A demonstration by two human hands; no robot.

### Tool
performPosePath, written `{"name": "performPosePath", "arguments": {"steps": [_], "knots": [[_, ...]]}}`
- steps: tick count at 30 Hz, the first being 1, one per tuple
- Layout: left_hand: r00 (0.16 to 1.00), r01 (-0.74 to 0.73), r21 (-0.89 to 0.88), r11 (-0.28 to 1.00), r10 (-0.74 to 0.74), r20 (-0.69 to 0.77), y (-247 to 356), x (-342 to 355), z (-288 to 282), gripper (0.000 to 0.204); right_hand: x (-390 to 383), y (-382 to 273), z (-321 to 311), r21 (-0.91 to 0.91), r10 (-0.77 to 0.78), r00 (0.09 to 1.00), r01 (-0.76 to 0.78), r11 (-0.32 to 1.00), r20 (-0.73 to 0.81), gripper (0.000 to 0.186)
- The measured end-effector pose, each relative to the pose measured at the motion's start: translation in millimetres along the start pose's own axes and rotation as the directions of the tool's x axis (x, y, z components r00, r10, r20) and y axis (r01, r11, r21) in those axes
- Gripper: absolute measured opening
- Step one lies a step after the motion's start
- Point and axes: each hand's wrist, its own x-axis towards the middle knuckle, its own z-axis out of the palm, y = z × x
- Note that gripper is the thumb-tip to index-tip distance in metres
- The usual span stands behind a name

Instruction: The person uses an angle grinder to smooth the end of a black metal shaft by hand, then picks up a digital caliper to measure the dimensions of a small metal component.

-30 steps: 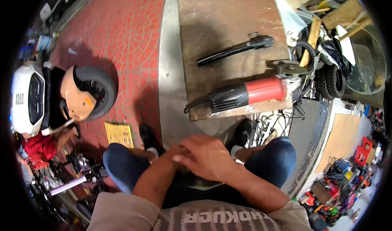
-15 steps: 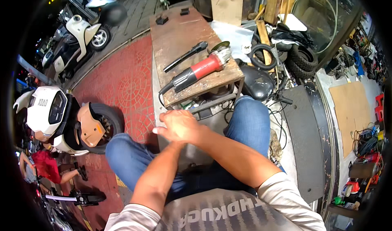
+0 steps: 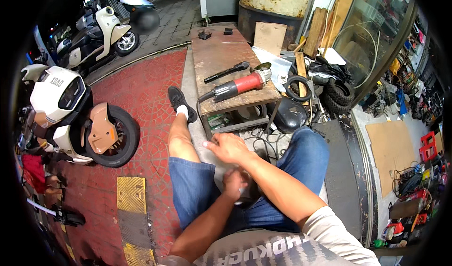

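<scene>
My left hand [image 3: 233, 183] is closest to me, low between my legs. It is blurry and looks curled, but I can't tell if it grips anything. My right hand [image 3: 230, 148] is a bit past it, loose, thumb spread away, with nothing in it that I can see.

The bench [image 3: 219, 45] is at twelve o'clock. On its near end lies the red and black grinder [image 3: 242, 86], with its disc [image 3: 263, 66] toward one o'clock. Just past it lies a black pipe [image 3: 226, 72]. Neither hand touches them, so I judge no work is going on with them now. I can't make out any mark on the pipe that shows how much is done or left.

My right arm hides part of my lap. The shelf under the bench is too dark to sort out. At nine o'clock, a person in red [image 3: 33, 172] is cut off by the black edge. Far off past twelve, the rusty barrel [image 3: 273, 2] loses its top.
</scene>
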Motion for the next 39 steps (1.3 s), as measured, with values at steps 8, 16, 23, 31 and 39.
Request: {"name": "performPosePath", "arguments": {"steps": [8, 16, 23, 31, 39], "knots": [[0.969, -0.23, -0.11, 0.967, 0.216, -0.122, 32.2, 26.3, 0.7, 0.019, -42.4, 110.5, 50.1, -0.075, 0.073, 0.901, -0.116, 0.99, -0.427, 0.056], [0.794, -0.605, 0.129, 0.786, 0.581, 0.178, 64.6, -9.2, 36.9, 0.026, -152.2, 92.8, 116.7, 0.51, 0.44, 0.708, -0.131, 0.85, -0.552, 0.056], [0.596, -0.719, 0.669, 0.188, 0.662, 0.455, 177.8, -18.9, 75.6, 0.03, -194.1, 65.4, 92.9, 0.75, 0.493, 0.67, 0.147, 0.645, -0.556, 0.049], [0.693, -0.44, 0.775, -0.453, 0.378, 0.614, 259.1, -13.2, 110.1, 0.034, -185.2, 47.7, 73.2, 0.814, 0.347, 0.795, 0.287, 0.506, -0.497, 0.045], [0.646, -0.339, 0.747, -0.572, 0.435, 0.627, 280.7, 37.6, 106.6, 0.048, -133.7, 68.6, 49.1, 0.926, 0.398, 0.889, 0.067, 0.372, -0.225, 0.035]]}}
